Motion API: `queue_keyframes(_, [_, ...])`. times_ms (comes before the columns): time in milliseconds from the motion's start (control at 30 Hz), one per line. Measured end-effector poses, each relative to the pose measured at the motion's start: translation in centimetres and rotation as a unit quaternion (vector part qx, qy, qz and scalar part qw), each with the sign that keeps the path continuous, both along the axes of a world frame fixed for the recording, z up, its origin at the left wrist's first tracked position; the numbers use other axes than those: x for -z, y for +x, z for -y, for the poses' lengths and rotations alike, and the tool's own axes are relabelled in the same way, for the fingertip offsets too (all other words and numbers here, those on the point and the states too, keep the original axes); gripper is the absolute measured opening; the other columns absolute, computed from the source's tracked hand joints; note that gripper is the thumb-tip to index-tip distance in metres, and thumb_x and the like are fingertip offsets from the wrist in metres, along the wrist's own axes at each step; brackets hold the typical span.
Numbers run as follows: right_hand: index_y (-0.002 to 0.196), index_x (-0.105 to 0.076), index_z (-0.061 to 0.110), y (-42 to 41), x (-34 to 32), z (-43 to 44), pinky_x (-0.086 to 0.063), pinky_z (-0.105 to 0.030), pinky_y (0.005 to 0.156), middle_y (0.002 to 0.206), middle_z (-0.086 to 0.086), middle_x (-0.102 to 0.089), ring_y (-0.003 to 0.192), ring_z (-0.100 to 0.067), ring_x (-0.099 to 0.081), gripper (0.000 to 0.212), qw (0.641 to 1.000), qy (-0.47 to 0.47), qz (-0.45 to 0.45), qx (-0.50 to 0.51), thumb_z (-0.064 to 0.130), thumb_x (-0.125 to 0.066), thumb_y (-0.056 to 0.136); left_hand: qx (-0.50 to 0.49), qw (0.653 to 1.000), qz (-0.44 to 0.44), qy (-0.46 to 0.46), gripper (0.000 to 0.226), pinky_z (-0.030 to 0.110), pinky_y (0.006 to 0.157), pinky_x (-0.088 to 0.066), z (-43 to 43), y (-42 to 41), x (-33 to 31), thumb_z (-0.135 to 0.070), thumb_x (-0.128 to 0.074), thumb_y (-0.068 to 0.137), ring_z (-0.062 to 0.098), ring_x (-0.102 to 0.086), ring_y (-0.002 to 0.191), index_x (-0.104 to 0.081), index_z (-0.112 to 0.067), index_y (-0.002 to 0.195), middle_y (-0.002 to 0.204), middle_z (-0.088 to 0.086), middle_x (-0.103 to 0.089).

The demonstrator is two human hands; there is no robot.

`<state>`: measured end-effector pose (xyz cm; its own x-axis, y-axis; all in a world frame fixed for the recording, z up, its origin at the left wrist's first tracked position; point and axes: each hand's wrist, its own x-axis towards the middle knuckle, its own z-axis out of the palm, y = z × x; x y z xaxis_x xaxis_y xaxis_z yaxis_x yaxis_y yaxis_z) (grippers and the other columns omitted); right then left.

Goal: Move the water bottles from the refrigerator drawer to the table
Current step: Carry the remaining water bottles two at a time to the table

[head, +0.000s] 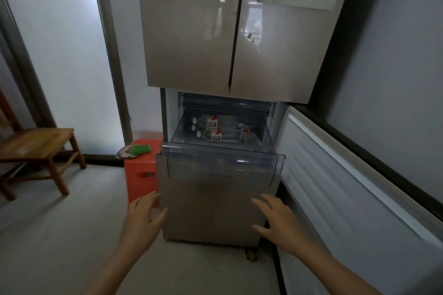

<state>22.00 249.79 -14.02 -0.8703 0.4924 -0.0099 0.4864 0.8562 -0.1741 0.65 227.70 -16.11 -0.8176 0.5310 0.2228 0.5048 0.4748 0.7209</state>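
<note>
So, both hands are empty: left hand (pixel 143 218) & right hand (pixel 275 220) hover low-centre, fingers (pixel 268 200) spread, in front of the open refrigerator drawer (pixel 223 158) (prob. about to reach in). Water bottles (pixel 215 130) lie sideways inside it, mid-frame. Wooden table (pixel 36 143) at left edge on pale floor (pixel 60 235); orange stool (pixel 141 175) beside fridge.

The refrigerator drawer (pixel 223 163) stands pulled out under the closed upper doors, its clear plastic front wall hazy and its top open. Inside, towards the back, clear water bottles lie on their sides, side by side and close together. The rear bottle (pixel 209 121) and the front bottle (pixel 215 136) point their white caps left and carry red-and-white labels. A third bottle (pixel 245 131) lies just right of them, only partly clear to see. A low wooden desk (pixel 36 142) stands well apart, far left.
</note>
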Motion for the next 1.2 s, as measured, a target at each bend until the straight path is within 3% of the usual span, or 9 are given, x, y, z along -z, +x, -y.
queue_keyframes(167, [0.146, -0.018, 0.029, -5.2, 0.5, -4.8, -0.013, -0.031, 0.113, 0.155, 0.001, -0.010, 0.143, -0.014, -0.007, 0.066, 1.000, -0.005, -0.016, 0.000, 0.046, -0.050, 0.090, -0.004, 1.000, -0.014, 0.026, 0.037, 0.030, 0.088, -0.036, -5.1, -4.7, -0.3, -0.005, -0.065, 0.080, 0.023, -0.044, 0.112, -0.058, -0.004, 0.116, 0.124, 0.014, -0.055])
queue_keyframes(367, [0.145, -0.018, 0.029, -11.9, -0.7, -11.5, -0.012, -0.032, 0.115, 0.155, 0.002, -0.011, 0.142, -0.015, -0.010, 0.065, 0.998, -0.014, -0.038, 0.043, 0.046, -0.050, 0.090, 0.013, 0.995, -0.100, 0.023, 0.037, 0.047, 0.102, -0.032, -14.3, -12.1, -0.9, -0.014, -0.064, 0.082, 0.031, -0.040, 0.126, -0.057, -0.006, 0.118, 0.127, 0.014, -0.055])
queue_keyframes(433, [0.145, -0.020, 0.029, -14.1, -1.2, -13.8, -0.014, -0.031, 0.115, 0.154, 0.002, -0.013, 0.142, -0.015, -0.013, 0.069, 0.998, -0.020, -0.033, 0.049, 0.056, -0.042, 0.086, 0.028, 0.994, -0.108, 0.013, 0.036, 0.048, 0.101, -0.034, -17.5, -14.5, -1.0, -0.026, -0.059, 0.085, 0.031, -0.042, 0.125, -0.060, -0.006, 0.115, 0.125, 0.013, -0.057])
queue_keyframes(533, [0.144, -0.026, 0.027, -17.1, -1.3, -16.6, -0.019, -0.030, 0.113, 0.152, 0.001, -0.019, 0.140, -0.017, -0.020, 0.081, 0.997, -0.019, -0.027, 0.062, 0.066, -0.026, 0.073, 0.057, 0.991, -0.121, -0.013, 0.059, 0.050, 0.095, -0.040, -21.1, -17.5, -0.7, -0.047, -0.035, 0.078, 0.035, -0.048, 0.118, -0.064, -0.005, 0.108, 0.118, 0.013, -0.062])
queue_keyframes(700, [0.141, -0.030, 0.030, -20.8, -0.1, -18.1, -0.014, -0.028, 0.112, 0.150, 0.005, -0.023, 0.138, -0.012, -0.021, 0.089, 0.997, -0.040, -0.017, 0.059, 0.071, -0.012, 0.065, 0.044, 0.993, -0.100, -0.033, 0.066, 0.049, 0.095, -0.038, -23.5, -21.0, 1.1, -0.051, -0.029, 0.075, 0.034, -0.046, 0.119, -0.065, -0.005, 0.106, 0.117, 0.013, -0.062])
queue_keyframes(767, [0.142, -0.029, 0.031, -22.2, 0.2, -18.6, -0.011, -0.027, 0.112, 0.151, 0.007, -0.021, 0.138, -0.010, -0.019, 0.076, 0.997, -0.055, -0.013, 0.044, 0.069, -0.020, 0.076, 0.038, 0.994, -0.095, -0.037, 0.064, 0.048, 0.094, -0.039, -23.9, -21.9, 1.4, -0.051, -0.031, 0.075, 0.034, -0.048, 0.117, -0.066, -0.005, 0.104, 0.115, 0.013, -0.063])
queue_keyframes(867, [0.142, -0.029, 0.029, -24.0, 0.1, -19.6, -0.010, -0.025, 0.112, 0.150, 0.007, -0.022, 0.138, -0.010, -0.017, 0.054, 0.997, -0.077, -0.020, 0.022, 0.046, -0.044, 0.093, 0.037, 0.994, -0.091, -0.053, 0.053, 0.046, 0.091, -0.041, -24.4, -22.4, 1.5, -0.046, -0.041, 0.077, 0.032, -0.049, 0.114, -0.066, -0.007, 0.104, 0.114, 0.011, -0.063])
queue_keyframes(1033, [0.143, -0.027, 0.027, -28.3, 0.5, -21.4, -0.015, -0.024, 0.111, 0.152, 0.003, -0.021, 0.139, -0.014, -0.019, 0.055, 0.994, -0.093, -0.003, -0.049, 0.041, -0.046, 0.094, 0.028, 0.987, -0.128, -0.097, 0.050, 0.039, 0.073, -0.050, -24.4, -22.0, 1.9, -0.045, -0.039, 0.075, 0.026, -0.060, 0.095, -0.069, -0.009, 0.093, 0.095, 0.006, -0.070])
queue_keyframes(1200, [0.145, -0.023, 0.026, -33.7, 2.9, -23.4, -0.018, -0.032, 0.114, 0.155, -0.004, -0.015, 0.141, -0.020, -0.016, 0.060, 0.989, -0.085, 0.032, -0.114, 0.040, -0.048, 0.092, -0.015, 0.984, -0.125, -0.122, 0.044, 0.032, 0.066, -0.052, -24.6, -21.5, 1.5, -0.042, -0.042, 0.073, 0.022, -0.064, 0.084, -0.070, -0.012, 0.086, 0.088, 0.000, -0.071])
